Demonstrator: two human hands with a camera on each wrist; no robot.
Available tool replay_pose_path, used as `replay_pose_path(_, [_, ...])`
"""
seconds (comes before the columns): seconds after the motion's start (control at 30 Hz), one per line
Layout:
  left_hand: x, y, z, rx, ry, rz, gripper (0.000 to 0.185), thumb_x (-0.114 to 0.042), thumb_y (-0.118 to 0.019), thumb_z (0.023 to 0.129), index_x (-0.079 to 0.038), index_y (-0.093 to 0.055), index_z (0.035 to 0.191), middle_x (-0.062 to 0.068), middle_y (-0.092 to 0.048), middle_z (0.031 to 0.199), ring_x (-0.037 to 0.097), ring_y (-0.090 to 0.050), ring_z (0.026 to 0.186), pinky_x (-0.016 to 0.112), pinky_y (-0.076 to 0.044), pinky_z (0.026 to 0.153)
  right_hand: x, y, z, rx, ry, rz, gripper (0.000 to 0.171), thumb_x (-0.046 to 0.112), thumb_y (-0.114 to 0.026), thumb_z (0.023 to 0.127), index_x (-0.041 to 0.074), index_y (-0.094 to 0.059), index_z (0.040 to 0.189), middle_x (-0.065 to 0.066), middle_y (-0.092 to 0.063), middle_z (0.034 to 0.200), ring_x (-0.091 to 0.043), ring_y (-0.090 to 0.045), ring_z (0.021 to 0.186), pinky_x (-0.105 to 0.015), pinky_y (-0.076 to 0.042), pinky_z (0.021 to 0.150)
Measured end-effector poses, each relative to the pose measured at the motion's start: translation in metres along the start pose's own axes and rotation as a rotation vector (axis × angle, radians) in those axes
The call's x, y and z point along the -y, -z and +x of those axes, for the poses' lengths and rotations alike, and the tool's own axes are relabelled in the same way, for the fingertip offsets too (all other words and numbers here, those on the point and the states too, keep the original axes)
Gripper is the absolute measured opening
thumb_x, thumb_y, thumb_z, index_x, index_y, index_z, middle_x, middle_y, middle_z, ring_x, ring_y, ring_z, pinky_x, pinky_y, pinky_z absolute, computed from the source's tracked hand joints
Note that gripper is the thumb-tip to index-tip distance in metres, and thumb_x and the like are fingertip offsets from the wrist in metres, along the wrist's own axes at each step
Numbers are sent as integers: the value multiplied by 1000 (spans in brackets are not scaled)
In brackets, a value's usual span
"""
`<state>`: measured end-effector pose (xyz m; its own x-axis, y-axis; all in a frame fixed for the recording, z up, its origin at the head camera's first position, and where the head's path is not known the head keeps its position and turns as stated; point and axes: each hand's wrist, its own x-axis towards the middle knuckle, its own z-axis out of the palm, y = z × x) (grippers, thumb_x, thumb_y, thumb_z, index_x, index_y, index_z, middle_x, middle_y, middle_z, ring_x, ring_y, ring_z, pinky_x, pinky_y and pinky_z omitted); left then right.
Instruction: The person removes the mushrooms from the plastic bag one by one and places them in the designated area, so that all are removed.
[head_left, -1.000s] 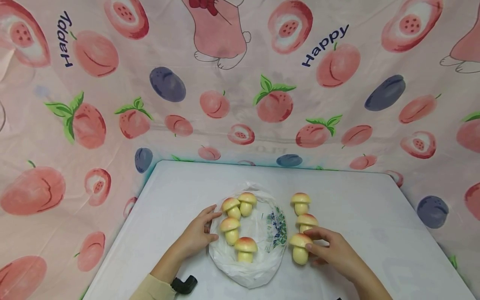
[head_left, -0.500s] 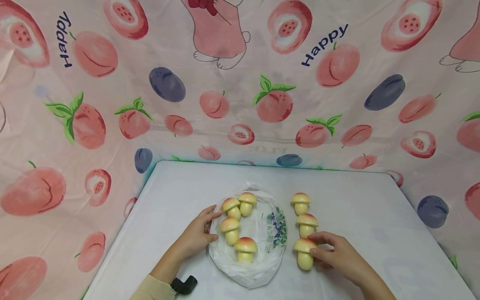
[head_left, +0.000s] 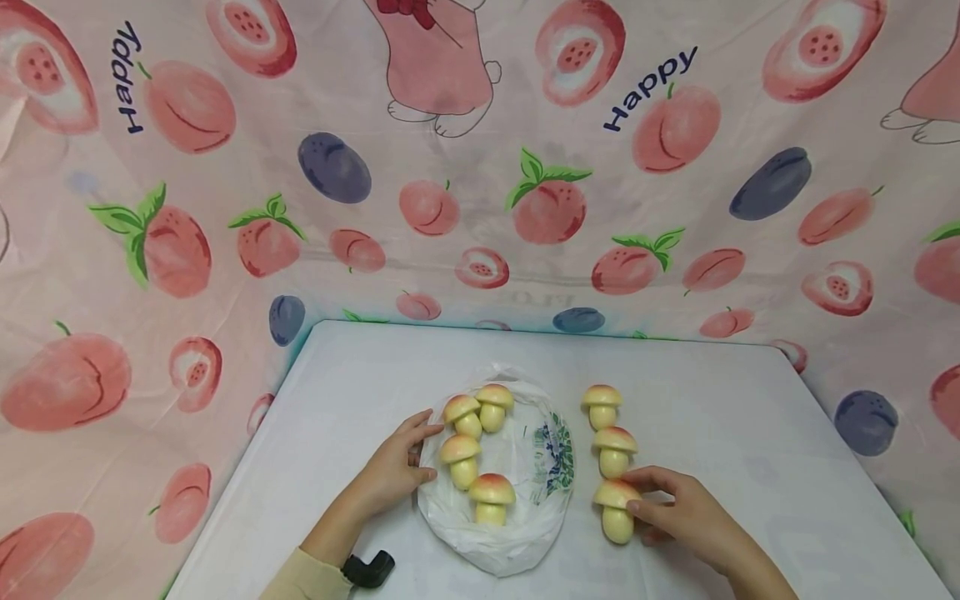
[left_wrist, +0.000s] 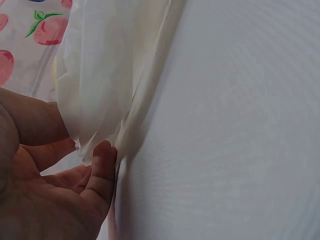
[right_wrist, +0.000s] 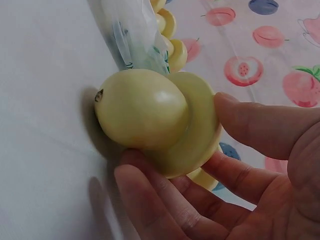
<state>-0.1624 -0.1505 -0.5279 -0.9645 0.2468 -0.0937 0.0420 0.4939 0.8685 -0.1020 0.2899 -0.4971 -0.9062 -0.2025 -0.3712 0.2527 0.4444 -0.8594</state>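
Observation:
A round, wide-mouthed white plastic bag (head_left: 498, 550) stands open on the table with several yellow toy mushrooms inside, their caps tinged red. Its left side is held by my left hand (head_left: 395, 473); the left wrist view has the bag's edge (left_wrist: 100, 90) between thumb and fingers. To the right of the bag, my right hand (head_left: 686, 512) grips a toy mushroom (head_left: 618, 523) by its cap. Close up in the right wrist view, this mushroom (right_wrist: 142, 107) shows its smooth rounded stem. Beyond it, a middle mushroom (head_left: 615, 454) and a far mushroom (head_left: 602, 408) stand in a row.
The white table (head_left: 735, 417) ends at the back against a fruit-printed curtain (head_left: 480, 167). A black curved piece (head_left: 369, 570) is by the left sleeve (head_left: 307, 575). Green and blue print (head_left: 557, 454) marks the bag's right side.
My right hand has shifted right and slightly toward me with the nearest mushroom, lining it up in front of the other two. The left hand has stayed at the bag.

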Motion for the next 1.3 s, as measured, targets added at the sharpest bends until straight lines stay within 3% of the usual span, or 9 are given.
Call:
replay_pose_path(0.53, [0, -1, 0, -2, 2, 3, 68, 11, -80, 85, -9, -65, 148, 11, -36, 175, 39, -57, 143, 47, -57, 106, -1, 7, -1, 29, 23, 38, 58, 22, -74, 103, -11, -54, 147, -31, -63, 142, -24, -72, 100, -43, -66, 74])
replay_pose_path(1.3, [2, 0, 0, 10, -1, -10, 68, 11, -80, 85, -9, -64, 149, 12, -35, 175, 37, -63, 133, 41, -60, 100, 0, 10, -1, 29, 3, 45, 60, 27, -75, 102, -7, -55, 148, -28, -63, 144, -25, -75, 105, -43, -66, 77])
